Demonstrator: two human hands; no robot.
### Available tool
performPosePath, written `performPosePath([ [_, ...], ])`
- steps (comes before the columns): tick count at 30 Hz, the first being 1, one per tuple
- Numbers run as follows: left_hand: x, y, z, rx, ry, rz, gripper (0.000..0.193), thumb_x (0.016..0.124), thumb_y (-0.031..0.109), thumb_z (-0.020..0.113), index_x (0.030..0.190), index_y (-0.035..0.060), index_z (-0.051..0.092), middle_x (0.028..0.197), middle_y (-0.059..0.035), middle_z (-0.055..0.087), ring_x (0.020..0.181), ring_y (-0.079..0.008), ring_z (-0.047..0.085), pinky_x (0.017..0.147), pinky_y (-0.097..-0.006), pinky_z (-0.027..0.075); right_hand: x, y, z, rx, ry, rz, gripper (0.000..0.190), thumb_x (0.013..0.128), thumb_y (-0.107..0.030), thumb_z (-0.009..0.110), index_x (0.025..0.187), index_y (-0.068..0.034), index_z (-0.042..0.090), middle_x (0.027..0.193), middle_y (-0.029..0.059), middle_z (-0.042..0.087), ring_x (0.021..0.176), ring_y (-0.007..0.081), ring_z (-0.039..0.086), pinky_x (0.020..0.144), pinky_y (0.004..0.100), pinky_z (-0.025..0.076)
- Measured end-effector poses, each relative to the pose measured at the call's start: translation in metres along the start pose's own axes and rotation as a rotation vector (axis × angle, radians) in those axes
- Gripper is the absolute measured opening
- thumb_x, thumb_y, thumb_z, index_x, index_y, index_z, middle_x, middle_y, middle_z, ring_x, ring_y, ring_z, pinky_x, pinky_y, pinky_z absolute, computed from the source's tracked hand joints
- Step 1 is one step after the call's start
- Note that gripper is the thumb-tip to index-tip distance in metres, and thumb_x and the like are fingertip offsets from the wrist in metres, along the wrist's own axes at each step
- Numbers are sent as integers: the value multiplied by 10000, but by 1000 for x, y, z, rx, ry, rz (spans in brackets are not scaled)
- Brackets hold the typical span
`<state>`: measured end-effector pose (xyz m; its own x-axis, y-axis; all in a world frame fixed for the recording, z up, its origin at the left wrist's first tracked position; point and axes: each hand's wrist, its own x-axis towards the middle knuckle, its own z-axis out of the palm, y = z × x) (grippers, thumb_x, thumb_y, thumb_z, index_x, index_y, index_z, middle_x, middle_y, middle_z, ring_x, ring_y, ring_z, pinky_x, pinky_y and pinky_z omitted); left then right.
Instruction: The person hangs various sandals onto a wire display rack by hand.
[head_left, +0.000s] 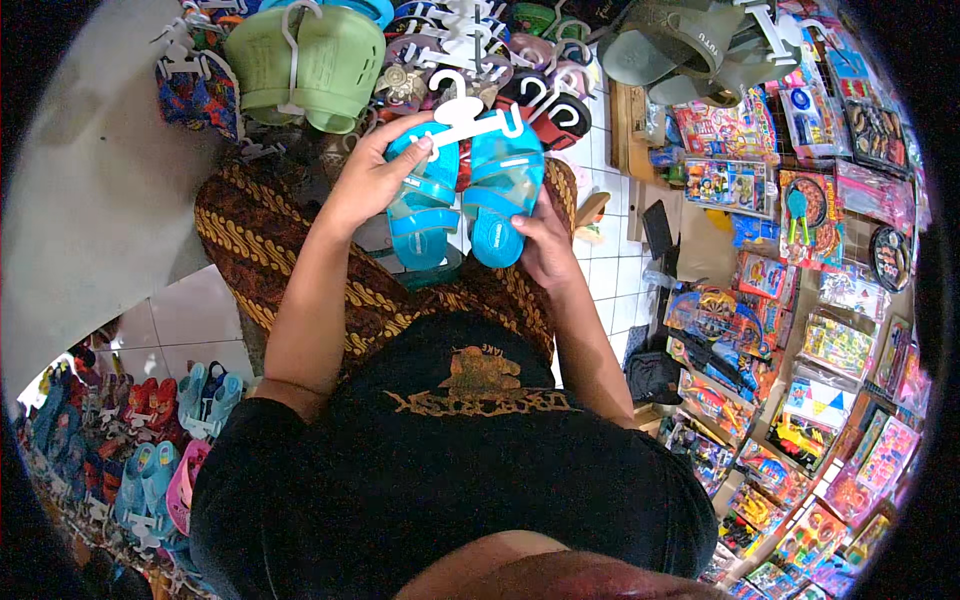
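A pair of bright blue sandals (491, 202) is held up before me, soles tilted towards the camera. A white plastic shoe hanger (459, 112) with a hook joins them at the top. My left hand (381, 169) grips the upper end of the left sandal, thumb over the hanger's end. Around the heel of the right sandal, my right hand (546, 244) is closed with its thumb on the insole. Below the left sandal, a translucent green-blue object (435, 274) shows partly.
Pale green clogs (337, 71) and several other sandals on hangers fill the space ahead. Dark caps or clogs (675, 45) hang at upper right. Packaged toys (806, 217) cover the right side. More footwear (150, 465) hangs at lower left, and white floor tiles (611, 270) show beyond my right arm.
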<state>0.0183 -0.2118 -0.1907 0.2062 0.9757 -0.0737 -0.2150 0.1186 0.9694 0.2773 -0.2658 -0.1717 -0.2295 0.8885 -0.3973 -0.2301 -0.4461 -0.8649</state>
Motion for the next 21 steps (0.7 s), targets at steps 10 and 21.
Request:
performPosePath([
  [10, 0, -12, 2, 72, -165, -92, 364, 983, 172, 615, 1320, 35, 599, 1170, -54, 663, 1029, -109, 583, 916, -290, 477, -38, 20, -31, 367, -6, 104, 747, 809, -32, 565, 1495, -162, 301, 1418, 86, 467, 1331, 274, 460, 1106, 489, 390],
  [21, 1, -25, 8, 314, -387, 94, 526, 998, 93, 523, 1507, 151, 405, 1470, -109, 505, 1286, -175, 488, 1075, -310, 363, -36, 52, -29, 366, 24, 107, 850, 843, 32, 548, 1564, -175, 148, 1477, 110, 396, 1366, 286, 402, 1141, 439, 331],
])
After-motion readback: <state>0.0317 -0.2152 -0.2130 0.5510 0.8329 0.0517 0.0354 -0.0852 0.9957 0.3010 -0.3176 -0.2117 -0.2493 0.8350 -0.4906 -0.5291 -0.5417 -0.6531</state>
